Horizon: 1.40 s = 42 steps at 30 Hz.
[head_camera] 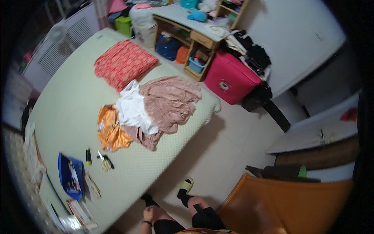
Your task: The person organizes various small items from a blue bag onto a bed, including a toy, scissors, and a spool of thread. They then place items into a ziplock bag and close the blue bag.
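My left hand, with a dark band at the wrist, rests by my left knee, fingers curled and nothing visible in them. My right hand is out of view. Before me on the bed lie a loose orange garment, a white garment and a crumpled dusty-pink garment, partly overlapping. Beyond them is a folded red patterned cloth. Nearer the bed's left side are scissors, a black and yellow tool and an open blue box with small items inside.
Flat packets lie near the blue box. A desk and a pink storage bag piled with clothes stand beyond the bed. An orange-brown surface is at my right. My foot wears a yellow-green slipper on the tiled floor.
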{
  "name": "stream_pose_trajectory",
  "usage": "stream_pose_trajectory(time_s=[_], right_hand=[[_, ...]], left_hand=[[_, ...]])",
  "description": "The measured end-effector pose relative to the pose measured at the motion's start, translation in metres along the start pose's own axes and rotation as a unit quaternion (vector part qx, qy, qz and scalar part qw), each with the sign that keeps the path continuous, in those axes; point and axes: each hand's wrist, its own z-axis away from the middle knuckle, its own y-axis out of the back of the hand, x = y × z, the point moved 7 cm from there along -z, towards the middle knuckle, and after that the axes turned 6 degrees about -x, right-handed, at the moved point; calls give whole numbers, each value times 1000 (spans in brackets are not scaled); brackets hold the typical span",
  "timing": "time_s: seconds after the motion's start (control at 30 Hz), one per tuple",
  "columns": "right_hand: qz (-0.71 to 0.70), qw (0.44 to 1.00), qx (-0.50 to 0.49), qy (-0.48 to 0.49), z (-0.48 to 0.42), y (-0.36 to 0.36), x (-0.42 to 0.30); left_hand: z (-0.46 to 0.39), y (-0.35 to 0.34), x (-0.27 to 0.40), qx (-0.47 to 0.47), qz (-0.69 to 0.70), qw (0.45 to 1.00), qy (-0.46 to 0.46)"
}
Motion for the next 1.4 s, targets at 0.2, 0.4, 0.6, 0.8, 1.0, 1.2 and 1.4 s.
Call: stream_pose_trajectory(time_s=[0.2,0.4,0.6,0.8,1.0,1.2,1.4], right_hand=[[4,950,-279,138,55,-44,-216],[-79,924,-340,160,38,-105,-348],[98,925,-252,269,31,-96,-459],[172,899,-224,335,82,-149,-589],[208,792,-207,535,183,-298,-769],[220,660,-220,684,289,-447,-964],[343,634,-168,673,305,-510,-1051]], left_hand=[[44,2,-42,-12,-31,997,67],[83,57,-67,40,-62,988,134],[85,145,-99,255,13,966,50],[48,281,-121,358,106,928,-1],[-20,402,-128,408,253,877,-37],[-55,467,-145,490,294,814,-100],[-84,462,-133,485,161,856,-84]])
